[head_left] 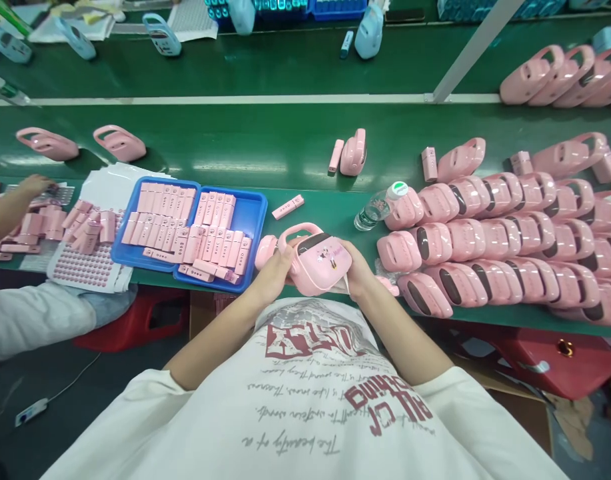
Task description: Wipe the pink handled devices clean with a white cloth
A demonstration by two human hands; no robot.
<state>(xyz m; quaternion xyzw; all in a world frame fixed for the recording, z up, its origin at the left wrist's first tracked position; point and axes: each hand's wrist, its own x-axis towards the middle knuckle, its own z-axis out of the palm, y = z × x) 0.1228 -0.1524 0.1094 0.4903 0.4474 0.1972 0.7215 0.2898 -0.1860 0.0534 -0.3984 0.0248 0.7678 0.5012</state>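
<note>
Both my hands hold a pink handled device (pixel 325 263), which looks like a small speaker, just in front of my shirt. It has a dark panel near its top and a cartoon print on its face. My left hand (pixel 276 270) grips the side by the loop handle, fingers partly hidden behind it. My right hand (pixel 358 268) wraps the opposite side, with its fingertips hidden. Close to my left hand is a rounded pink part (pixel 266 252). A loose pink stick with small buttons (pixel 288 207) lies just beyond the device on the green bench.
Blue trays (pixel 258 230) of pink sticks stand to the left. Rows of pink devices (pixel 490 243) fill the right, beside a tilted clear bottle (pixel 372 212). A co-worker's arm (pixel 10 213) reaches in at far left. More devices (pixel 354 153) sit on the green surface beyond.
</note>
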